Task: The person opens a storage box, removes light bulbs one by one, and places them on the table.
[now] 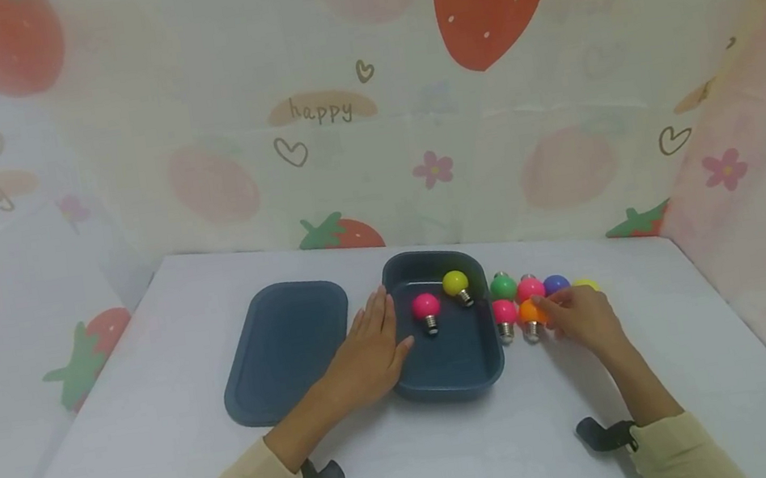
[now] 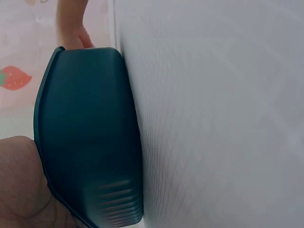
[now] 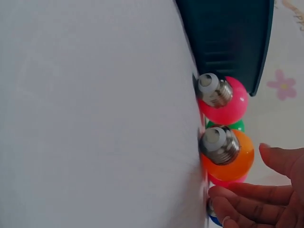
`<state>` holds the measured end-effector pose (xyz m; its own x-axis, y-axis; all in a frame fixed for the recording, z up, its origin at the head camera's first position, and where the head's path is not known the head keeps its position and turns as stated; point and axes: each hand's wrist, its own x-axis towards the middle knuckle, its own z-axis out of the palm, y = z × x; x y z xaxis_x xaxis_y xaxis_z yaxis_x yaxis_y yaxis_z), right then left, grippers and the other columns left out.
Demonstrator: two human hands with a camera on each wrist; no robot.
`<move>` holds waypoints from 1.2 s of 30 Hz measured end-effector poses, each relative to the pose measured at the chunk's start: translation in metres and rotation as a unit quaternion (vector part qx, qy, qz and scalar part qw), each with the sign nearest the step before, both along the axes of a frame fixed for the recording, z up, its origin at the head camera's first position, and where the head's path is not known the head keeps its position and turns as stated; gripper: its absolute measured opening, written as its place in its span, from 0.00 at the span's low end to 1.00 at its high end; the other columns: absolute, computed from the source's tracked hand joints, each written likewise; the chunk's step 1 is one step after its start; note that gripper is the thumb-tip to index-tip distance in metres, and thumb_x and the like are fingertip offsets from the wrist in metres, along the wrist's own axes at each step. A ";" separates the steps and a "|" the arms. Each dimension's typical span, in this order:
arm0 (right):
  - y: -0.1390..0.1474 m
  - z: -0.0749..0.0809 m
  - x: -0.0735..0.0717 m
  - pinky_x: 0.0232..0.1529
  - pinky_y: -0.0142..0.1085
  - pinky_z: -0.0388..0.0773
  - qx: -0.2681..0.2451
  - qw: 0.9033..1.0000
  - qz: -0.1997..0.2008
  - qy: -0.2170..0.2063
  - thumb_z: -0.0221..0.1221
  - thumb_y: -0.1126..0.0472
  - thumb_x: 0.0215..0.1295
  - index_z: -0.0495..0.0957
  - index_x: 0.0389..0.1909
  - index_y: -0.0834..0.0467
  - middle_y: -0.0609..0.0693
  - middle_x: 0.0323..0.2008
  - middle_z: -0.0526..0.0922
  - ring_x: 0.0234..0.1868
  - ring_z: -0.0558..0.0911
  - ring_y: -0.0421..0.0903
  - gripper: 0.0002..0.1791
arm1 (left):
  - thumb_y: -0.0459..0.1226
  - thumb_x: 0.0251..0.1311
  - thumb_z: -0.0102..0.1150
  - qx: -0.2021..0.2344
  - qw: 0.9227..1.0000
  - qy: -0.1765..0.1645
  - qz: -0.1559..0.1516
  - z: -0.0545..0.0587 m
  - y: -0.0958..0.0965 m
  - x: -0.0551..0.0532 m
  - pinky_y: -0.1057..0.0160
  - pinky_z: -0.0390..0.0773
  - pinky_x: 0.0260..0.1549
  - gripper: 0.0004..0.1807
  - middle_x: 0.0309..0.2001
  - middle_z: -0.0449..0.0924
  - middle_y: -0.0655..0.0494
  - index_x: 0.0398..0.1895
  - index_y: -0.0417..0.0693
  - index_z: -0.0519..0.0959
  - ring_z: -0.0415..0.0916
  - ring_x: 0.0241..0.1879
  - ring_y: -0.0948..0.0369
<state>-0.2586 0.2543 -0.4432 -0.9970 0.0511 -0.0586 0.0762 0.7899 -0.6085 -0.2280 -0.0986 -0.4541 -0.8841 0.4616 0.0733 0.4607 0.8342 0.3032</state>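
My left hand (image 1: 368, 358) rests along the left side of a dark blue box (image 1: 446, 373), fingers straight and thumb over its rim. Inside the box lie a pink bulb (image 1: 426, 306) and a yellow bulb (image 1: 455, 283). Right of the box, my right hand (image 1: 585, 317) reaches in at a cluster of bulbs, its fingertips right by an orange bulb (image 3: 241, 156). In the right wrist view the thumb and fingers stand apart around that bulb's near side. A blue bulb (image 1: 556, 283) and another yellow bulb (image 1: 586, 285) are partly hidden behind this hand.
Two more pink bulbs, one in front (image 1: 504, 312) and one behind (image 1: 530, 287), and a green bulb (image 1: 503, 286) lie close to the box's right wall. A flat dark blue lid (image 1: 288, 350) lies left of the box on the white table (image 1: 459, 465).
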 end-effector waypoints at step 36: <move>-0.026 0.062 0.036 0.42 0.47 0.86 -0.004 0.991 0.061 0.119 0.56 0.42 0.74 0.77 0.64 0.59 0.60 0.52 0.85 0.49 0.83 0.58 0.29 | 0.52 0.79 0.38 0.002 1.000 0.002 0.001 0.002 0.001 0.000 0.50 0.43 0.77 0.40 0.82 0.36 0.39 0.80 0.32 0.44 0.33 0.81 0.49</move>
